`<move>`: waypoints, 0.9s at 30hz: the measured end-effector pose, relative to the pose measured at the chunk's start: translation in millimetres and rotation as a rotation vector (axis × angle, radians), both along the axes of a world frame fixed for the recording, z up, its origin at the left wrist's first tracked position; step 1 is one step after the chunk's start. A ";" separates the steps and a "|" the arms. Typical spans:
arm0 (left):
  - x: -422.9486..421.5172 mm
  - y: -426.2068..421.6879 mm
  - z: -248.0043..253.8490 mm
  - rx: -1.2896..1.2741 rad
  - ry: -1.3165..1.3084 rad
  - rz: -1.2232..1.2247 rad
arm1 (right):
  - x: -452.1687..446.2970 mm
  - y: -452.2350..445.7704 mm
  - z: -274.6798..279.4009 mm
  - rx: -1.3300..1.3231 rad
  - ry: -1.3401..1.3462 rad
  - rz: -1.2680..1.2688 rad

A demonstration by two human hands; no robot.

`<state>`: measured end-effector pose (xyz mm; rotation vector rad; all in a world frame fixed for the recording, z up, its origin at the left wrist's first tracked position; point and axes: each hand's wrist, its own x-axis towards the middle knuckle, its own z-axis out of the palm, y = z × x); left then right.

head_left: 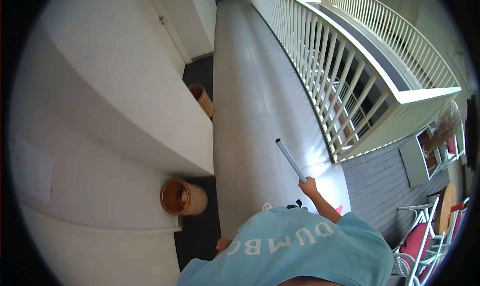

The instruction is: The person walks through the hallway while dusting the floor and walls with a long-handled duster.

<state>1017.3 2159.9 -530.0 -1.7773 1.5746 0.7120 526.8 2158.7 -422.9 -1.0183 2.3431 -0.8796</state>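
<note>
By wall (125,186), bin (200,201) with tan contents (185,195); right hand (308,187) gripping tube (290,160).

We wear a light-blue top (286,263) bearing white block letters (279,245), D, U, M and B among them; the right sleeve (364,231) leaves the forearm (326,206) and right hand (309,186) bare.

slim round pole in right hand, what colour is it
The pole is blue-grey along its shaft, seen best in the head view.
</note>
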 end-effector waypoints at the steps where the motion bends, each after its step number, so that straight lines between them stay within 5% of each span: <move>1: 19.2 -20.6 6.2 -0.002 -0.005 -0.015 | -7.8 -14.4 -1.7 0.023 -0.004 -0.032; 5: -141.4 -248.9 52.7 -0.177 0.148 0.019 | -29.8 -61.7 -7.6 0.077 -0.052 -0.102; 11: -279.5 -441.7 82.9 -0.279 0.375 -0.084 | -78.7 -142.8 -51.1 0.288 -0.187 -0.108; 17: -275.6 -549.5 27.0 -0.069 0.321 -0.094 | -162.8 -322.3 -67.6 0.343 -0.160 -0.217; 27: -319.4 -752.2 48.6 -0.151 0.309 0.039 | -264.4 -715.3 -8.8 0.152 -0.212 -0.089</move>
